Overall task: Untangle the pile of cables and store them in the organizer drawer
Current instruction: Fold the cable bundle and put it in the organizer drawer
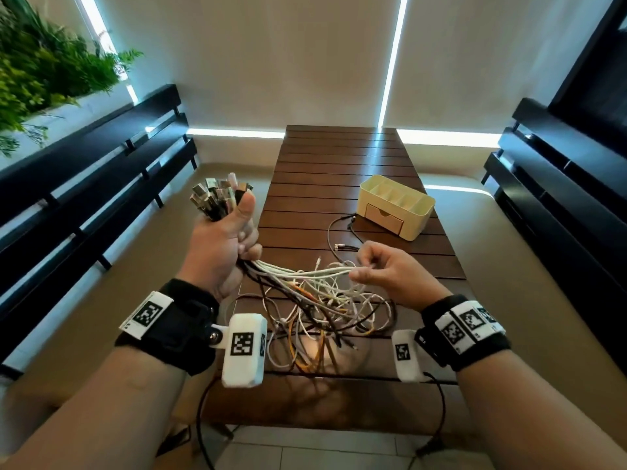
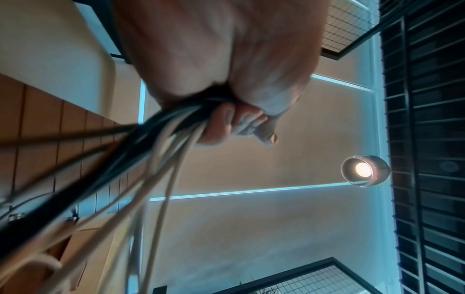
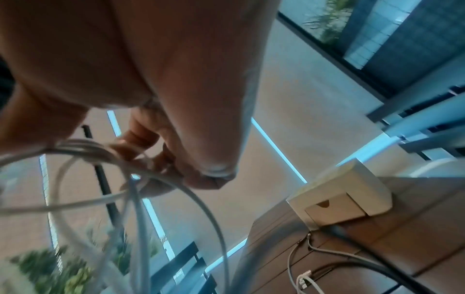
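**Cable mess, both hands busy**

Our left hand [image 1: 217, 245] is fisted around a bundle of cables [image 1: 315, 300], plug ends sticking up at 12 o'clock. Our right hand [image 1: 390, 273] pinches the white strands coming off it. The tangle droops onto the counter [image 1: 339, 157]. The organizer [image 1: 397, 205] sits at 1 o'clock, drawer closed.

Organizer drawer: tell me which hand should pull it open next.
Right. The right hand is nearer the organizer drawer and only pinches white cables; the left hand grips the plug bundle.
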The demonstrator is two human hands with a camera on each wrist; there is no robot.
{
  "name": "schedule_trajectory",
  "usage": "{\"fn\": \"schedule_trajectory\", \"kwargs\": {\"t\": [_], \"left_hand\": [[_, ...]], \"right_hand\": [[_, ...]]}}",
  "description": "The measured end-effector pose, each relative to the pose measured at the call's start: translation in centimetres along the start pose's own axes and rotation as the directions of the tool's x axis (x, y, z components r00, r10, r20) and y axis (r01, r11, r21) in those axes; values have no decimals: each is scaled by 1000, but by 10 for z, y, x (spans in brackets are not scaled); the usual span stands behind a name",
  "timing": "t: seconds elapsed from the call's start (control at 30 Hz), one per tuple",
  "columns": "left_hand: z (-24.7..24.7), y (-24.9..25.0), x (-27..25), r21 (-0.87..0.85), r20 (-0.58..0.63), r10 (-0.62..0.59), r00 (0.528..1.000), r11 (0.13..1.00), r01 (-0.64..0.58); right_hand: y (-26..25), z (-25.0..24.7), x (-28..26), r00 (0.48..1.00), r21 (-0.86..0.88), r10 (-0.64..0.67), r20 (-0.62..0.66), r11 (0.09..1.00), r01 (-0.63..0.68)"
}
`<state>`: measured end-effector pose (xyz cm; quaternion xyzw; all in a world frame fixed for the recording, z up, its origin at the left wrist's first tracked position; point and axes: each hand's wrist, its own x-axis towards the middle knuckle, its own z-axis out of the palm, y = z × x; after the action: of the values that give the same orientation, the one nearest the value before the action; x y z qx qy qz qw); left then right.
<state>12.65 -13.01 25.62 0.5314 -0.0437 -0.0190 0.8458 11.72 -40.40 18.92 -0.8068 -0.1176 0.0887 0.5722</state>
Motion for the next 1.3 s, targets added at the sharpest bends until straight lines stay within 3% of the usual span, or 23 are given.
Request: {"fn": "schedule_trajectory", "kwargs": {"t": [0.17, 0.23, 0.3, 0.37, 0.43, 0.5, 0.57, 0.67, 0.73, 0.77, 0.87, 0.93, 1.03, 1.2, 1.3], "left_hand": [[7, 7, 2, -3, 25, 71, 997, 997, -71], [8, 12, 4, -39, 28, 97, 995, 995, -96], [10, 11, 4, -69, 49, 116, 992, 991, -113], [16, 7, 2, -74, 69, 122, 990, 990, -117], [21, 2, 1, -71, 64, 109, 992, 992, -105], [24, 0, 0, -69, 47, 100, 994, 993, -96], [24, -1, 1, -62, 30, 100, 995, 993, -98], [25, -2, 2, -61, 35, 103, 994, 993, -101], [25, 0, 2, -76, 49, 99, 994, 993, -95], [25, 2, 2, -88, 57, 98, 994, 992, -92], [26, 7, 3, -109, 68, 93, 993, 990, -86], [25, 11, 3, -104, 73, 92, 993, 991, -84], [26, 11, 1, -102, 94, 78, 992, 992, -68], [23, 12, -1, -94, 132, 62, 989, 994, -49], [24, 14, -3, -98, 160, 45, 986, 995, -30]], "right_hand": [[7, -4, -9, 997, -81, 75, -29, 994, -77], [24, -7, -9, 967, -1, 130, -219, 991, -134], [42, -7, -4, 832, 100, 243, -499, 970, -223], [49, -4, 0, 697, 194, 345, -628, 938, -289], [52, 0, 7, 670, 260, 404, -623, 915, -310], [50, 0, 8, 699, 119, 383, -605, 911, -396], [40, -1, 5, 746, -140, 246, -620, 900, -413], [13, 2, 0, 866, -271, 1, -499, 950, -157], [-1, 8, -2, 953, -219, -21, -303, 974, -48], [-3, 12, -2, 971, -174, -14, -240, 984, -28], [-1, 23, 1, 966, 14, 58, -253, 998, -56], [1, 33, 4, 956, -8, 46, -289, 999, -51], [-2, 43, 9, 971, -104, -20, -239, 995, -5], [-19, 37, 17, 959, 103, 0, -282, 994, 30], [-27, 35, 23, 961, -43, -41, -272, 999, 30]]}}
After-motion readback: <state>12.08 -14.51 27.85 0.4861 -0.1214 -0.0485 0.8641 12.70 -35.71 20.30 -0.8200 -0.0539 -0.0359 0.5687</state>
